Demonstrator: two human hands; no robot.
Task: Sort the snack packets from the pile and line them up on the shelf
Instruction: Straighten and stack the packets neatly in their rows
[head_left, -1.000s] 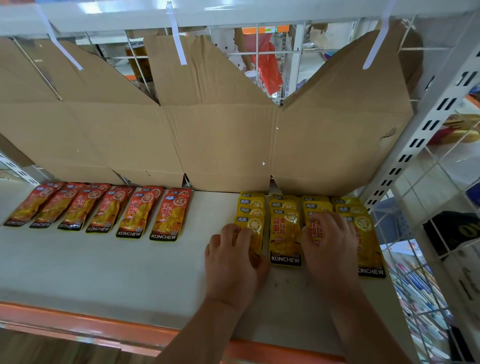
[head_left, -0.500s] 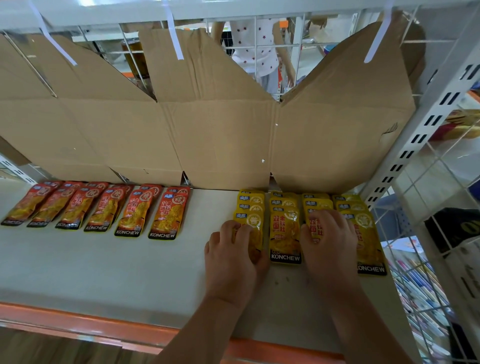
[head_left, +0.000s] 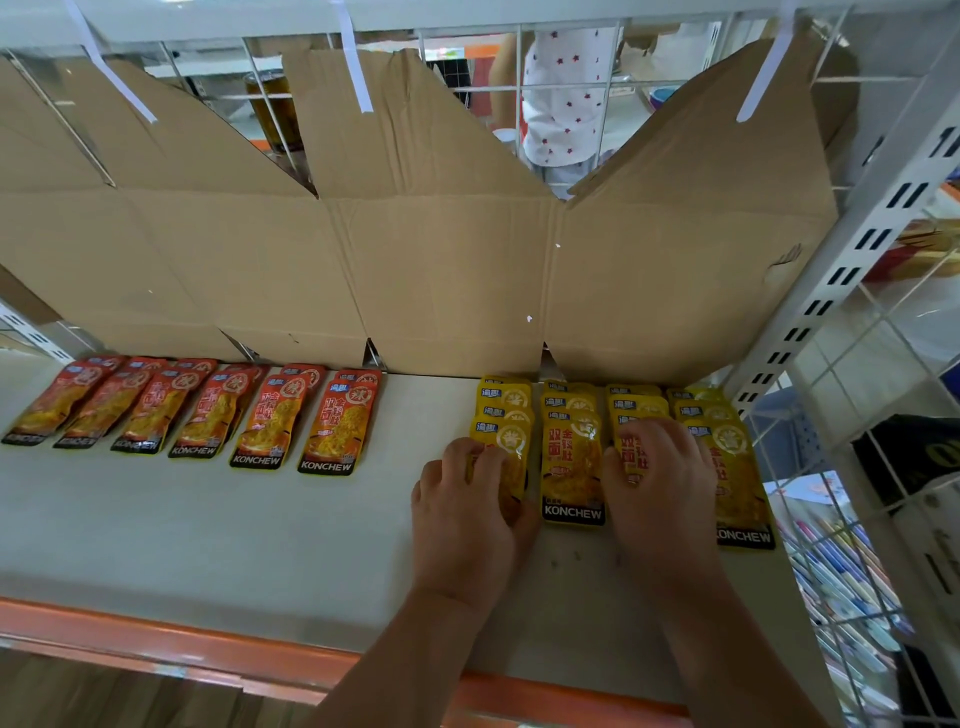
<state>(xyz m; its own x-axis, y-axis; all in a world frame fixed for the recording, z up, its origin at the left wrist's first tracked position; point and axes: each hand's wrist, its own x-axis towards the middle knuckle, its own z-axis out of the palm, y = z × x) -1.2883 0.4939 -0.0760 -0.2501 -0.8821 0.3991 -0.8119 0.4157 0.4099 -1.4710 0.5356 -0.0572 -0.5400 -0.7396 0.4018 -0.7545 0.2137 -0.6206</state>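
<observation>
Left hand and right hand on the yellow packets at the right end of the shelf.
Right hand lies flat, fingers straight, pressing the third stack; left fingers bend over the first stack's front packet, pinching or only pressing I cannot tell; four yellow stacks reach back to the cardboard; red packets lie in a row well apart, leftward.

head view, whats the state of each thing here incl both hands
yellow packets, flat, four overlapping columns, right end of shelf
red packets, flat, overlapping row at left, untouched
left hand, fingers curled on the leftmost column's front packet
right hand, fingers pressing down on the third column
cardboard, unfolded, standing behind the packets
</observation>
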